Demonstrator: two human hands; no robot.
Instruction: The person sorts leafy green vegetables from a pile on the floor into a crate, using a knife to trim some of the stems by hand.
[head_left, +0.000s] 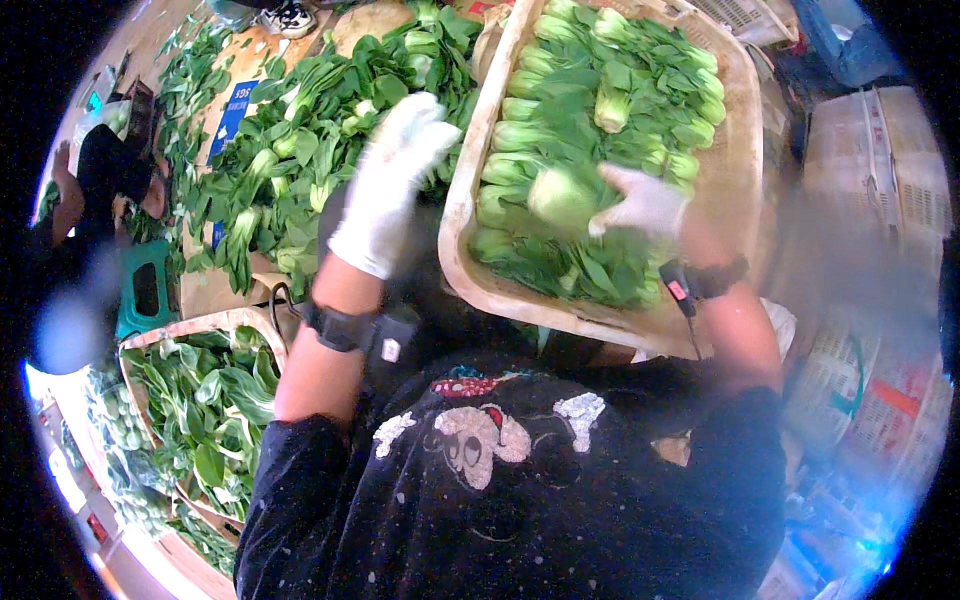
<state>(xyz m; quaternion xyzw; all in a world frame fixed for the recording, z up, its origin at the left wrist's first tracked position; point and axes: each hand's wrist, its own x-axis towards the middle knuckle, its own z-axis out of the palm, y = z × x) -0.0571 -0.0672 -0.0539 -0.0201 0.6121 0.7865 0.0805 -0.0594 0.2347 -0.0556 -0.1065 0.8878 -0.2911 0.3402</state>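
My left hand (405, 157), in a white glove, is raised between the heap of loose bok choy (300, 157) and the crate's left rim; I see nothing in it, though its palm side is partly hidden. Over the plastic crate (461, 187) is my right hand (641, 202), also gloved, thumb and fingers apart. A blurred bok choy head (562, 196) lies just left of those fingers, and whether they touch it I cannot tell. Rows of bok choy fill the crate, pale bases along both sides. One head (613, 111) rests on top of the leaves.
At lower left stands a second crate (247, 319) of leafy greens, beside a green plastic stool (142, 289). Another person (105, 172) is at the far left, and a shoe (289, 19) shows at the top. Stacked cartons or crates (862, 165) stand at the right. Cardboard lies beneath the heap.
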